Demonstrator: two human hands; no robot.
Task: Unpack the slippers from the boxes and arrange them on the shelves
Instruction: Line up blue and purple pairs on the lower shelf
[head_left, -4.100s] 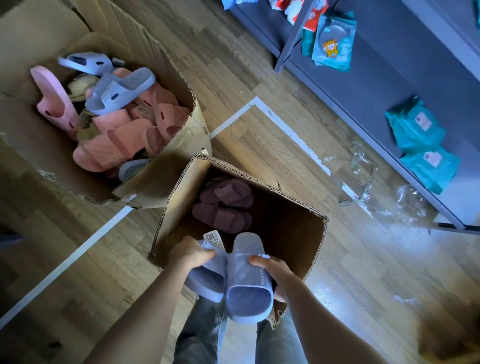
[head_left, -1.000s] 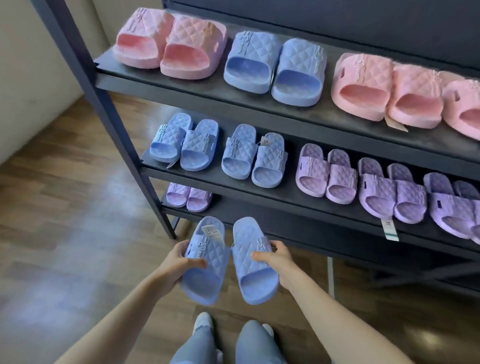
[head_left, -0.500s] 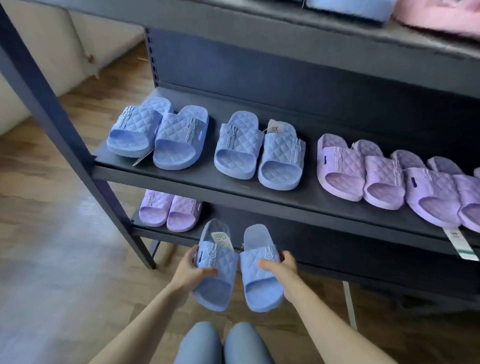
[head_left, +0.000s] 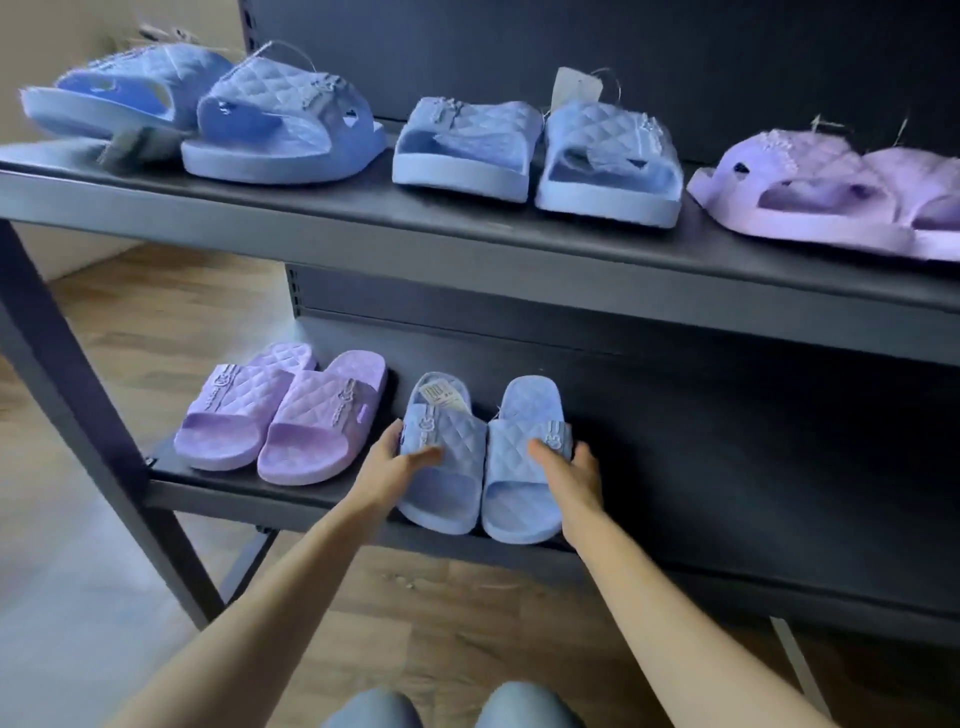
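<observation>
Two blue slippers (head_left: 467, 473) at lower shelf (head_left: 727, 499) edge.

on the lower shelf (head_left: 727, 545), one slipper pair (head_left: 483, 467) lies just right of a second pair (head_left: 283, 415); the upper shelf (head_left: 467, 249) above carries a row of pairs (head_left: 462, 145).

Two bare forearms reach forward, nearly parallel. The left hand (head_left: 393, 464) grips the outer side of the left slipper (head_left: 453, 491), thumb across its strap. The right hand (head_left: 573, 469) grips the right slipper (head_left: 511, 470) likewise.
</observation>
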